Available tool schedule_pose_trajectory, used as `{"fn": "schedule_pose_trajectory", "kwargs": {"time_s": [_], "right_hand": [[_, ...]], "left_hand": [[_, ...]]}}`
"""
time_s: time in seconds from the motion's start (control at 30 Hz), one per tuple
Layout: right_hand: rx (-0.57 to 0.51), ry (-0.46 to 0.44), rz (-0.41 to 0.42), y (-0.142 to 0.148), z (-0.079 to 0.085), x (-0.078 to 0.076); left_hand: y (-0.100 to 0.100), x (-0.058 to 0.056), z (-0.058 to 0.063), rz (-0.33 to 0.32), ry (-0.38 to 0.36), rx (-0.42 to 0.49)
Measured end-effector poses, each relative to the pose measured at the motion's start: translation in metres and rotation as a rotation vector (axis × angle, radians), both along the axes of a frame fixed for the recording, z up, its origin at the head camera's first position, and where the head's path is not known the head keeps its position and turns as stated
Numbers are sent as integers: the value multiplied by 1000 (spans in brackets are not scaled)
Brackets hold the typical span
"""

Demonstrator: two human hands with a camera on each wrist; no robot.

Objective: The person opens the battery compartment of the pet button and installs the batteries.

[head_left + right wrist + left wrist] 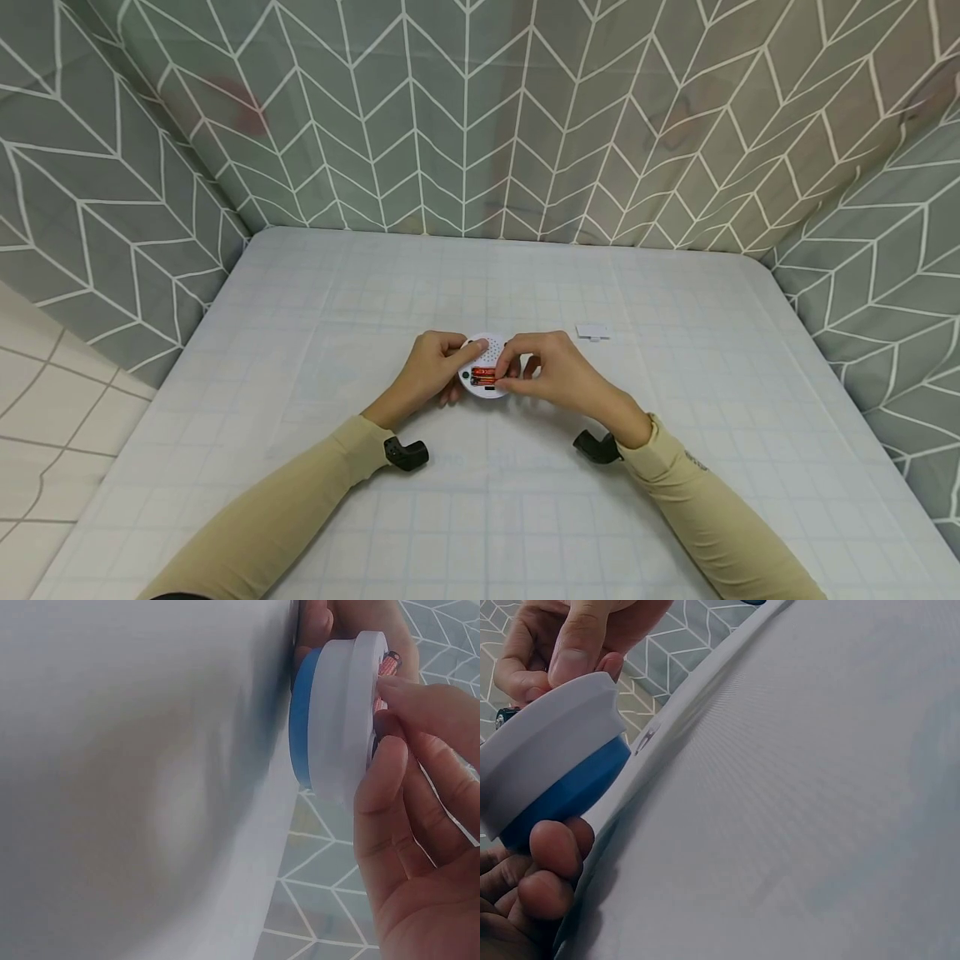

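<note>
Fingers of the left hand (pixel 431 367) clamped on the round gadget (pixel 492 343), thumb on its face, others beneath, held above the desk (pixel 375 292) near mid-width. Right-hand (pixel 558 375) fingers curled, tips at the red batteries (pixel 483 377) in its face; can't tell pinch from press, tips overlap the cells. Gadget reads as light, stiff plastic, smooth, so a bit slippery; grip white rim and blue base (pixel 301 724), keep off the battery bay. Cells probably hard, slick, denser; take by the ends. Small white cover (pixel 592 332) lies apart on the right, likely thin, tab snappable. Print on cells and right sleeve (pixel 712 500): too small to read.
</note>
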State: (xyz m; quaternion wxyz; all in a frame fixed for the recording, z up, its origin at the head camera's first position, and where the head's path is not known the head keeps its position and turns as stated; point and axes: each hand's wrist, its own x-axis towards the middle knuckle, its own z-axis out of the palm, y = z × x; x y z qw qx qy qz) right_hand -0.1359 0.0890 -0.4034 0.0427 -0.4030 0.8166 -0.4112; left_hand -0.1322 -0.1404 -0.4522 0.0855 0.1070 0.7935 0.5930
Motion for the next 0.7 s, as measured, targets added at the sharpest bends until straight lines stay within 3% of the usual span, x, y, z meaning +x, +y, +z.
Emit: {"fn": "schedule_pose_trajectory", "kwargs": {"time_s": [0.17,0.4,0.7], "right_hand": [[-32,41,-46,-6,-3,3],[-48,117,-172,-18,-7,12],[3,120,-248,-23,-13,14]], "left_hand": [[0,0,-1,-3,-2,4],[0,0,-2,-5,23,-7],[1,-1,-4,3,35,-45]]}}
